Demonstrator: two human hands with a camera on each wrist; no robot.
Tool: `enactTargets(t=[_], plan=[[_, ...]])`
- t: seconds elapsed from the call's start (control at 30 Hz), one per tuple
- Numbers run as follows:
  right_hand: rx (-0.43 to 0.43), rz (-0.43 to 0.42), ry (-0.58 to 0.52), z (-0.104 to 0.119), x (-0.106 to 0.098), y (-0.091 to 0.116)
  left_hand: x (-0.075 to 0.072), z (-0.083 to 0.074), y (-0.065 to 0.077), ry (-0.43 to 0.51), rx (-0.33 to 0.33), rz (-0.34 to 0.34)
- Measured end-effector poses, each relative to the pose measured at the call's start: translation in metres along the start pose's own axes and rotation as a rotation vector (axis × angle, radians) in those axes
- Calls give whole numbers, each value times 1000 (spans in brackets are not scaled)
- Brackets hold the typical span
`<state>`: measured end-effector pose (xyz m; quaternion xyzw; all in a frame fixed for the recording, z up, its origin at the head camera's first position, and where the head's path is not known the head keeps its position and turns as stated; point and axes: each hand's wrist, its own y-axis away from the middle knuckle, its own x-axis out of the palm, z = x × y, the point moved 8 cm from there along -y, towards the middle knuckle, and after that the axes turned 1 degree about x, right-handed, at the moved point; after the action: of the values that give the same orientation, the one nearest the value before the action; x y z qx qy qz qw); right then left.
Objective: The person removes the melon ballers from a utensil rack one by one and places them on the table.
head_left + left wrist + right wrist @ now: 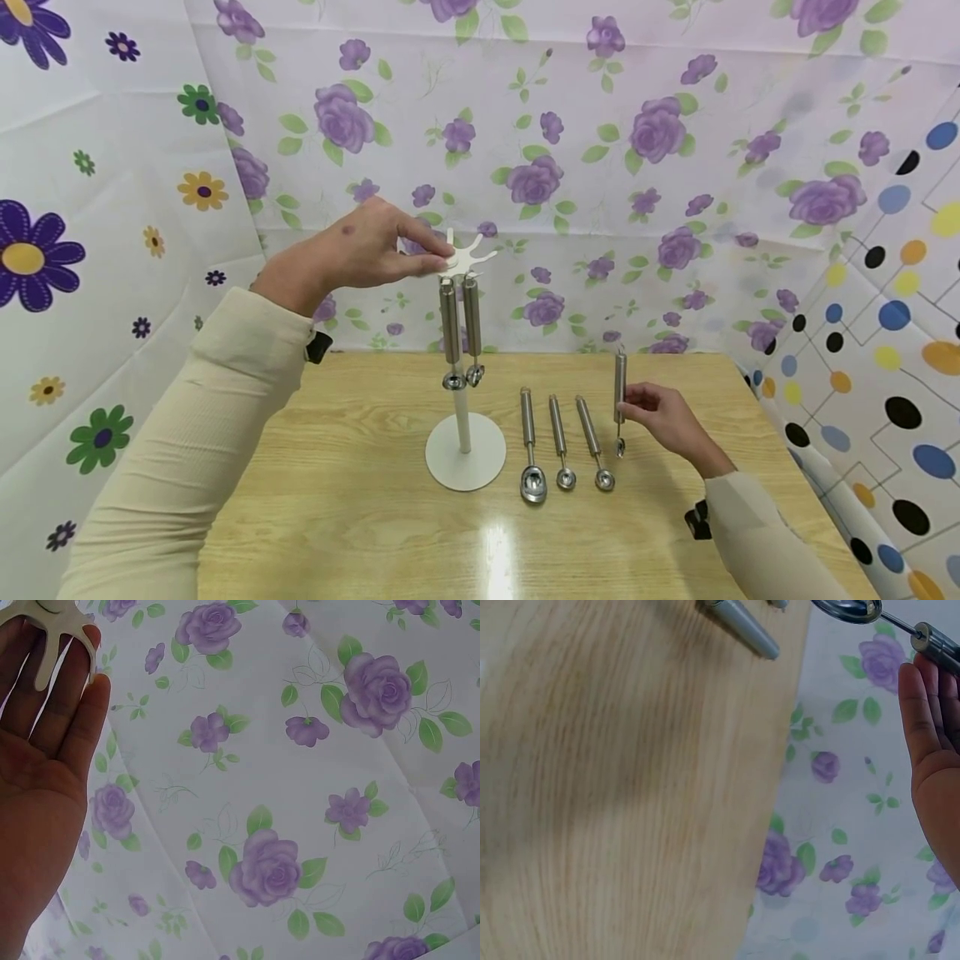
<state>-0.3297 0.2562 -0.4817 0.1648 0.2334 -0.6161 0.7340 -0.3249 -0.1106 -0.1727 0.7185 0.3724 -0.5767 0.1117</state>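
My left hand (382, 243) pinches the hub at the top of a white utensil stand (464, 429). In the left wrist view, that hand's fingers (71, 712) lie by the stand's prongs (51, 656). Two steel-handled utensils hang from the prongs: one with a round ring-like head (453, 381), another with a small scoop head (476, 374). Right of the stand, my right hand (663, 417) holds a melon baller (620, 387) by its steel handle, upright with its bowl down. In the right wrist view, the melon baller's bowl (849, 607) shows beyond the fingertips.
Between stand and right hand lie a larger oval scoop (533, 483) and two smaller melon ballers (566, 477), (604, 478) in a row on the wooden table (337, 517). Floral cloth (540, 108) hangs behind; a dotted cloth (900, 400) borders the right side.
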Motion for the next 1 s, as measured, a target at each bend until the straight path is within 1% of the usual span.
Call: enactTargets(t=[0.47, 0.73, 0.87, 1.0], plan=[[62, -10, -24, -37, 4, 1, 0, 0, 0, 12, -18, 5], [76, -3, -47, -51, 10, 2, 1, 3, -1, 19, -27, 2], [101, -6, -42, -63, 12, 1, 0, 3, -1, 16, -33, 3], [132, -4, -59, -76, 17, 0, 1, 3, -1, 10, -34, 6]])
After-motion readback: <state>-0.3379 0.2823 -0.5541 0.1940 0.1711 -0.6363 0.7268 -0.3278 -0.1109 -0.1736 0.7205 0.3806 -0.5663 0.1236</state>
